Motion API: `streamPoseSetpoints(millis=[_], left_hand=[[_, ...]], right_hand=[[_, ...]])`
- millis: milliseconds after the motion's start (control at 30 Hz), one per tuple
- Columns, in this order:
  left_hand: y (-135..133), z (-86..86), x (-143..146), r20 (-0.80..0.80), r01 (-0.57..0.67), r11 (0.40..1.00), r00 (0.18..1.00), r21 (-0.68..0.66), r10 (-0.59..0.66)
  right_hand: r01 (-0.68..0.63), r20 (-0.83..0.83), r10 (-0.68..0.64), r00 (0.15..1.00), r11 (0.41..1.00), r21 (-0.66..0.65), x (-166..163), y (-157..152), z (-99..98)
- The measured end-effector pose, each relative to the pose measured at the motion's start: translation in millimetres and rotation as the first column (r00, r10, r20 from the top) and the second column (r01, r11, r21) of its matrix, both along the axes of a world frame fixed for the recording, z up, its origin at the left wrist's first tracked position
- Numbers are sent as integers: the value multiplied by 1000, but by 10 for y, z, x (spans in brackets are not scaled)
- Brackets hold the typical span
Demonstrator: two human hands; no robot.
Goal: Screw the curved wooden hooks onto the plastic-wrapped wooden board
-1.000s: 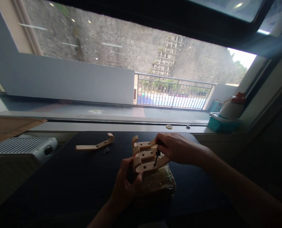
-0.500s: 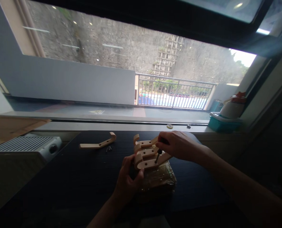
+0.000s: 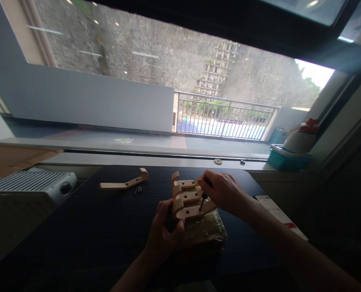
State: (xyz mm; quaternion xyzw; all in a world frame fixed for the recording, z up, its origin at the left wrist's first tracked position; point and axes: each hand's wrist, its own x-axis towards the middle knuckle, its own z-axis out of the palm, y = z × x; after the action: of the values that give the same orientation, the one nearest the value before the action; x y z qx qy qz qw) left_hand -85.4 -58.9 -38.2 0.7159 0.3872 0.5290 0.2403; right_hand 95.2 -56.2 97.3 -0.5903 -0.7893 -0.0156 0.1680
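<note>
My right hand (image 3: 224,188) is closed round the handle of a screwdriver (image 3: 203,197), whose tip stands in a hole of the nearest wooden hook (image 3: 193,211). My left hand (image 3: 165,225) grips the curled end of that same hook, thumb in front and fingers behind. Behind it, a second wooden hook (image 3: 190,196) and a third wooden hook (image 3: 185,183) lie side by side, each with dark holes. These hooks rest on a block wrapped in clear tape (image 3: 203,233). Another wooden hook (image 3: 126,185) lies apart on the left, with a few screws (image 3: 138,190) beside it.
The dark table (image 3: 107,227) stands against a window sill. A phone or printed card (image 3: 279,215) lies beyond my right forearm. A teal box (image 3: 289,157), a tape roll (image 3: 218,161) and a small dark object (image 3: 242,162) are on the sill. A white heater (image 3: 40,182) stands left.
The view has shifted slightly, and the phone or card at the right now shows. My right hand has turned a little round the screwdriver, which stays in the same hole. My left hand keeps its grip.
</note>
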Motion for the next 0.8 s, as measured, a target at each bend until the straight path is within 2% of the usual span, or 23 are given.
streamPoseSetpoints(millis=[100,200,333,400,500,667,800], left_hand=[[-6,14,8,6,-7,1000,1000,7,7],[-11,19,18,20,-22,1000,1000,17,22],[-14,13,17,18,-19,1000,1000,-2,19],[-15,10,12,16,-14,1000,1000,-10,15],[-16,13,4,17,-10,1000,1000,-15,10],[-21,39,5,26,9,999,1000,-35,-9],[-29,64,9,8,-6,999,1000,-44,6]], right_hand=[[2,10,-2,1000,1000,4,44,-13,21],[-86,36,88,995,995,-53,140,-57,137],[-245,20,251,968,959,-142,207,-108,285],[-264,3,267,964,954,-145,210,-106,294],[-228,-38,225,974,964,-137,218,-78,217],[-95,-89,86,992,990,-102,251,-75,39],[-36,-11,35,999,997,-73,237,-136,66]])
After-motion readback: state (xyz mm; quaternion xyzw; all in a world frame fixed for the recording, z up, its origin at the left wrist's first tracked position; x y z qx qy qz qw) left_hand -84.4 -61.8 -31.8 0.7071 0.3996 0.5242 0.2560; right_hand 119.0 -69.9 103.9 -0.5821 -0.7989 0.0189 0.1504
